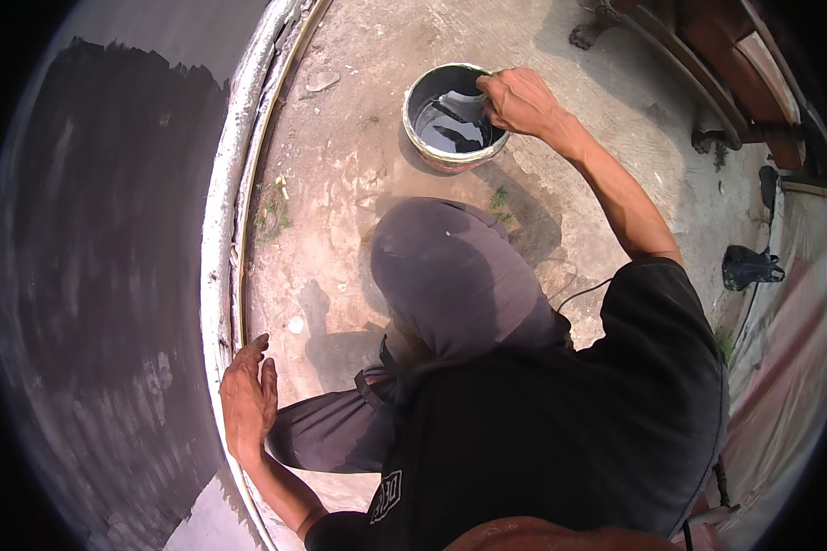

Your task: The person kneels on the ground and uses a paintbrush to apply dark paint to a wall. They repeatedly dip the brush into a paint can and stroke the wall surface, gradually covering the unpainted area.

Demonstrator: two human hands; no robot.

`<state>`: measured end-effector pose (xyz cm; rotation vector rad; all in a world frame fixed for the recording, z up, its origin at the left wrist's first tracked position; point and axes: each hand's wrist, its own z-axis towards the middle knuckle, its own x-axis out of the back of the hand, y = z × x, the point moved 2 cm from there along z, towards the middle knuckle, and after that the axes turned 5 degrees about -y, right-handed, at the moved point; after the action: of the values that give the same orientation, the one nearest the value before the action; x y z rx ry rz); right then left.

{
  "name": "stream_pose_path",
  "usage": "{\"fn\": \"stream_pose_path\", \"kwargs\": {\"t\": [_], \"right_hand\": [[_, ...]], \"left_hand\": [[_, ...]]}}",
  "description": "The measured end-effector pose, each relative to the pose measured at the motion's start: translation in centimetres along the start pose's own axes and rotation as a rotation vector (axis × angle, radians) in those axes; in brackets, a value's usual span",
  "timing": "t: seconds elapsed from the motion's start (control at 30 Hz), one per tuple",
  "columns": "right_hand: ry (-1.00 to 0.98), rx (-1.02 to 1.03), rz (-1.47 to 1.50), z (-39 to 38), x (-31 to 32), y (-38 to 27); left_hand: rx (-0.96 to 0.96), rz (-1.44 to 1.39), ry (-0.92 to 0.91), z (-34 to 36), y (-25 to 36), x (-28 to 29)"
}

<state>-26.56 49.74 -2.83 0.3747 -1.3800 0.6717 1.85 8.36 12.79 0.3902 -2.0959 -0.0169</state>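
Note:
A round bucket (pixel 461 163) with a pale rim stands on the ground ahead of me, with glossy dark liquid (pixel 452 124) inside. My right hand (pixel 524 101) is at the right side of its rim, fingers curled together over the opening. Whatever those fingers grip is hidden beneath them. Lower left, my left hand (pixel 248 395) rests by the white edge (pixel 215 266) of a surface, holding nothing, with its thumb apart from the fingers. Beyond that edge, the broad surface (pixel 101 257) is coated dark grey, with a ragged boundary against lighter grey at the top.
My bent knee (pixel 450 266) is just below the bucket. Brown wooden furniture (pixel 735 73) with carved feet stands at upper right. A black bag-like object (pixel 749 268) and a pale reddish sheet (pixel 781 367) lie at the right. A flat stone (pixel 322 82) sits on the concrete ground.

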Motion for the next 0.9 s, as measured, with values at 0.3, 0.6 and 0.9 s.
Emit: {"fn": "stream_pose_path", "kwargs": {"t": [0.3,0.6,0.9], "right_hand": [[0.014,0.124,0.006,0.1,-6.2,-0.1],[0.001,0.087,0.008,-0.1,-6.2,-0.1],[-0.066,-0.011,-0.005,-0.2,0.4,-1.6]], "left_hand": [[0.042,-0.233,0.033,-2.4,-0.5,-3.4],[0.037,-0.348,0.046,-1.4,-2.0,-5.4],[0.106,-0.398,0.082,-2.2,-3.1,-5.5]]}}
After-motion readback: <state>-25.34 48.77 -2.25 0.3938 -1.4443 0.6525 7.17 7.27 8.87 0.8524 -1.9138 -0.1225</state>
